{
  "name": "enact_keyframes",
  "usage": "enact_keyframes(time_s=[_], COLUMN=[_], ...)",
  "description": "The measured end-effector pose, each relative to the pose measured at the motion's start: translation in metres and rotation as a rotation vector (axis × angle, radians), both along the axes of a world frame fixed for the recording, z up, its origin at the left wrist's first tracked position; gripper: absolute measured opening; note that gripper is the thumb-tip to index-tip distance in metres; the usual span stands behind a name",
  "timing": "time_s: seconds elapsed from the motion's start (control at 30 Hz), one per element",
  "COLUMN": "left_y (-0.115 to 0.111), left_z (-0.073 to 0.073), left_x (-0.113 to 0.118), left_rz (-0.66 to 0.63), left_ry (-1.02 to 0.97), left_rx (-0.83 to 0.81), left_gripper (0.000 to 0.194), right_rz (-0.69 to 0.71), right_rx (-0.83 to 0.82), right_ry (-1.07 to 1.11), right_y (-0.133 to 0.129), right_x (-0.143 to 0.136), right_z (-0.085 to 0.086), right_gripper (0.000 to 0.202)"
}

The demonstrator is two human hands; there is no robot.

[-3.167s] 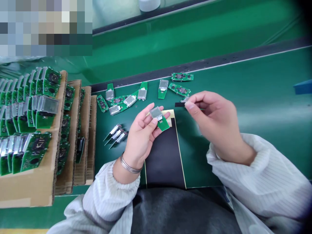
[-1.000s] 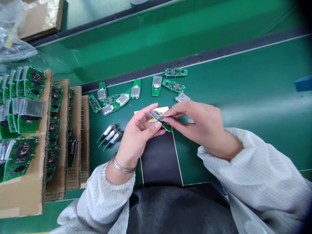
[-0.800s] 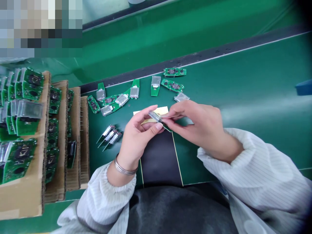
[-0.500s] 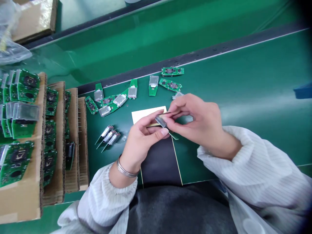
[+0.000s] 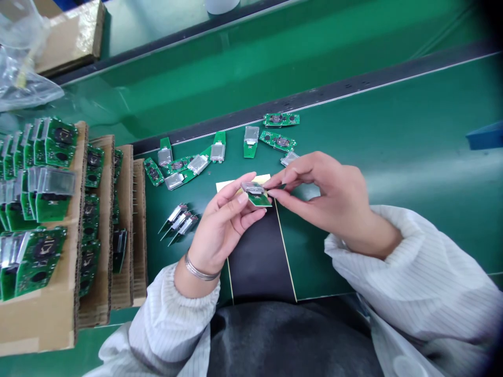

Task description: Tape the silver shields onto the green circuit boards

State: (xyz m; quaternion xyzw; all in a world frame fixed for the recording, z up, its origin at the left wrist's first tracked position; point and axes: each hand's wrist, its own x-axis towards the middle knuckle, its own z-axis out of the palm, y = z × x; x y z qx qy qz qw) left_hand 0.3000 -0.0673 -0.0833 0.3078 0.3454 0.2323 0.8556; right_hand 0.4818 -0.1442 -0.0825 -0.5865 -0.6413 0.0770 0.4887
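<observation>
My left hand (image 5: 218, 222) holds a small green circuit board (image 5: 260, 200) with a clear-topped display (image 5: 252, 187) by its edges, tilted, between thumb and fingers. At the board's right side my right hand (image 5: 328, 193) is closed in a pinch on a thin dark piece (image 5: 281, 186); its kind is not clear. Its fingertips touch or nearly touch the display's edge. Beneath both hands lies a black strip (image 5: 259, 262) with pale edges, and a cream-coloured piece (image 5: 225, 185) shows at its far end.
Several loose circuit boards (image 5: 250, 142) lie along the bench's back ledge (image 5: 220, 125). A few boards stand on edge (image 5: 178, 222) left of my hands. Cardboard racks (image 5: 82, 235) filled with boards occupy the left. A blue object (image 5: 485, 137) is at far right.
The held board has turned so its green face and display now show towards me. My right hand has shifted slightly right, still pinching. The view has moved a little.
</observation>
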Motion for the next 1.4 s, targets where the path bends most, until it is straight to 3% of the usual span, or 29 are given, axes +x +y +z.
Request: enact_keyframes(time_s=[0.3, 0.43, 0.73, 0.83, 0.93, 1.1, 1.23, 1.4], left_y=[0.0, -0.001, -0.005, -0.005, -0.005, -0.004, -0.003, -0.004], left_z=[-0.002, -0.001, -0.005, -0.004, -0.001, 0.0, 0.0, 0.0], left_x=[-0.001, 0.001, 0.002, 0.001, 0.001, 0.001, 0.0, 0.001], left_rz=[-0.015, -0.02, -0.012, -0.019, -0.014, 0.015, 0.016, 0.012], left_ry=[-0.034, -0.057, 0.007, -0.003, -0.037, -0.054, -0.057, -0.058], left_rx=[-0.014, -0.044, -0.044, -0.044, -0.058, -0.065, -0.048, -0.026], left_gripper=[0.032, 0.027, 0.026, 0.027, 0.026, 0.026, 0.028, 0.027], right_rz=[-0.034, 0.006, 0.13, 0.071, -0.006, 0.05, 0.14, 0.122], right_rx=[0.091, 0.103, 0.19, 0.158, 0.064, 0.008, 0.008, -0.007], right_ry=[-0.18, -0.26, -0.233, -0.181, 0.052, 0.413, 0.393, 0.3], right_y=[0.002, 0.002, 0.001, 0.002, 0.002, 0.005, 0.007, 0.007], right_x=[-0.001, 0.002, 0.003, -0.003, -0.009, -0.004, 0.0, -0.003], right_z=[-0.003, -0.005, -0.013, -0.013, -0.014, -0.015, -0.014, -0.014], right_gripper=[0.019, 0.013, 0.02, 0.026, 0.027, 0.033, 0.032, 0.023])
